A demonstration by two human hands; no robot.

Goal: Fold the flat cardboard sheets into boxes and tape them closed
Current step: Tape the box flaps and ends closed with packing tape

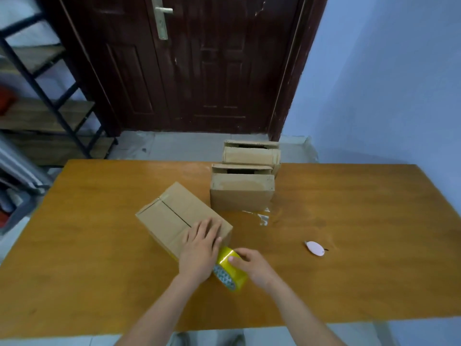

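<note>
A folded cardboard box (172, 216) lies on the wooden table (99, 258), its top flaps meeting along a dark seam. My left hand (200, 248) presses flat on the near end of those flaps, fingers straight. My right hand (252, 267) grips a yellow roll of tape (230, 270) held just below the box's near corner, against the left hand. Two more cardboard boxes stand behind, one (242, 193) on the table and another (252, 154) at its far edge.
A small white oval cutter (314, 248) lies on the table to the right. A scrap of clear tape (262, 217) sits by the standing box. A dark wooden door (194, 61) is beyond, and a metal shelf rack (45, 101) stands at the left.
</note>
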